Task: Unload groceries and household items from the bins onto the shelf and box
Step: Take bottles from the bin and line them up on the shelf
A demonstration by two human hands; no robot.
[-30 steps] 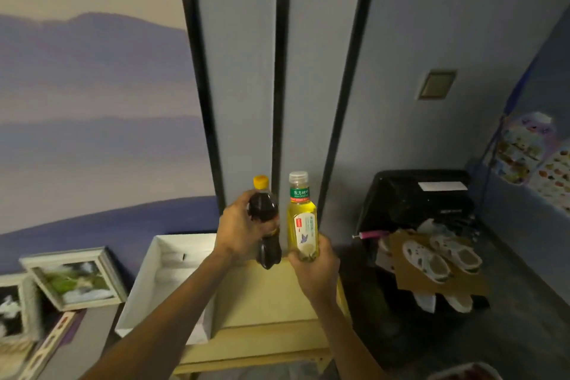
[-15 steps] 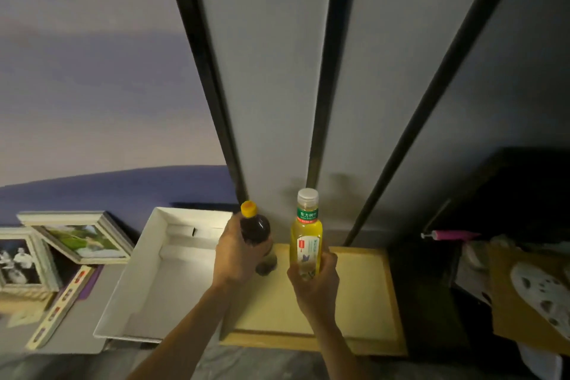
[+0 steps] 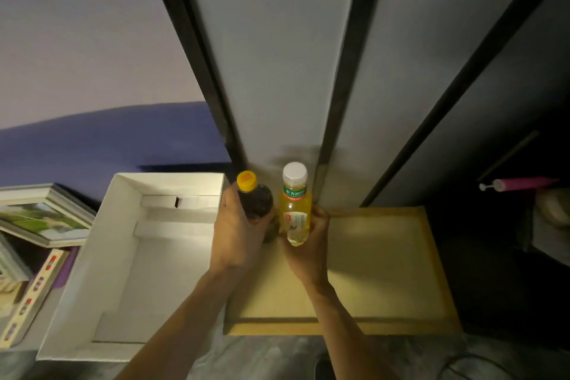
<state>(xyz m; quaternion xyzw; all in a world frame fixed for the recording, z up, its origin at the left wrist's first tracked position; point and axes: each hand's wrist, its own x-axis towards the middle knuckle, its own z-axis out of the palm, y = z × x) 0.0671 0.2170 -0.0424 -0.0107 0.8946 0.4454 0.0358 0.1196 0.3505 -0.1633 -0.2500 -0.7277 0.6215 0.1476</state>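
Lowering both bottles, I have brought them from chest height down to the back of the shelf [image 3: 385, 256] in the last second, and the view has tipped down with them. My left hand [image 3: 237, 234] is clenched round the dark bottle [image 3: 257, 203], and my right hand [image 3: 308, 244] is wrapped round the lower half of the yellow bottle [image 3: 294, 210]. Both stand upright, side by side and about touching, at the shelf's back-left corner close to the wall panels. I cannot tell whether either base is resting on the shelf yet; my fingers hide the bottoms.

I judge this as the placing step nearly done: what remains is letting go and drawing my hands back without knocking the pair, since they stand so close together. The rest of the shelf, to the right of the bottles, is bare, and the white box [image 3: 101, 256] just left of the shelf shows nothing inside.

As for writing, the yellow bottle has a white cap, a green neck band with pale Chinese characters that I read as 东方树叶, and a white label below with a small red mark. The dark bottle's yellow cap carries a print too blurred to read.
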